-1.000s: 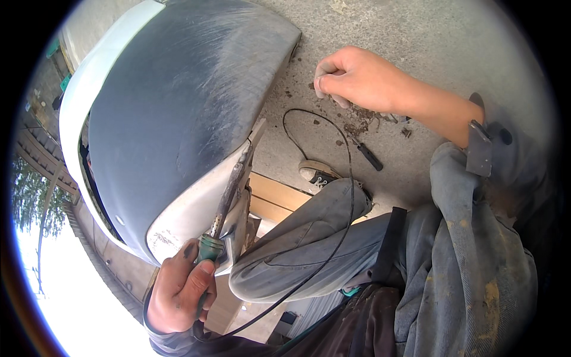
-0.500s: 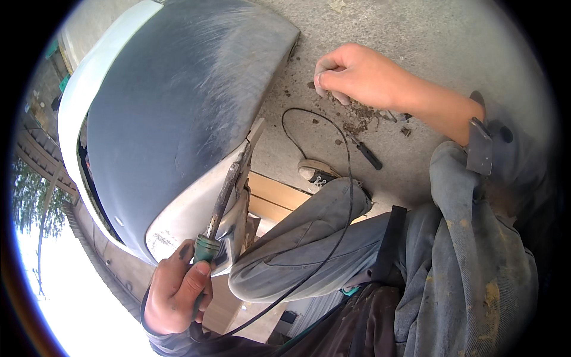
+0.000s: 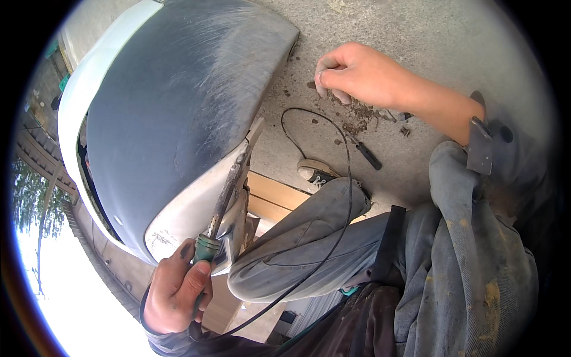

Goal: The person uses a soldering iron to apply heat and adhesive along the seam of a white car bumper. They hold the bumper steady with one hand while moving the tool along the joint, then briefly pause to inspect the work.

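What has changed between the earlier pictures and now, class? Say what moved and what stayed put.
Very little. The left hand has slid slightly down and leftward along the green-handled tool it grips, and the tool's shaft sits a touch steeper against the bumper panel. The right hand stays pinched over the debris on the concrete floor. The cord and screwdriver have not shifted.

Car panel (image 3: pixel 178 101) left, debris (image 3: pixel 357 113) right on the floor (image 3: pixel 428 35), probably a screwdriver (image 3: pixel 364 153) just below.
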Demonstrator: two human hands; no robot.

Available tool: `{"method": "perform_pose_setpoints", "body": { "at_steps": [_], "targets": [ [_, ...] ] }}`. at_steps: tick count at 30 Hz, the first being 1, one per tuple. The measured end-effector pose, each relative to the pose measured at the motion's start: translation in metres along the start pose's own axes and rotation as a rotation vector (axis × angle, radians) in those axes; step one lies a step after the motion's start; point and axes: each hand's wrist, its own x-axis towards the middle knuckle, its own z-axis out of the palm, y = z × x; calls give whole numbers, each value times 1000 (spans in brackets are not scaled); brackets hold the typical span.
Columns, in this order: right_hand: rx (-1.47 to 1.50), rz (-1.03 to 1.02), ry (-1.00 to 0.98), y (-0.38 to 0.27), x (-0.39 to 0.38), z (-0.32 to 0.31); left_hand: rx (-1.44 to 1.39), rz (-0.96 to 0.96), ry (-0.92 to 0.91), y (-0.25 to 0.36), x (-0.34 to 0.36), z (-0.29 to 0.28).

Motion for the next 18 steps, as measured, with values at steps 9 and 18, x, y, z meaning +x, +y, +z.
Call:
{"method": "perform_pose_setpoints", "body": {
  "at_steps": [9, 18],
  "targets": [
    [25, 14, 1, -2, -2, -2, -39, 14, -4, 0, -1, 0],
    [30, 6, 11, -1, -3, -3, -13, 5, -1, 2, -1, 0]
  ]
}}
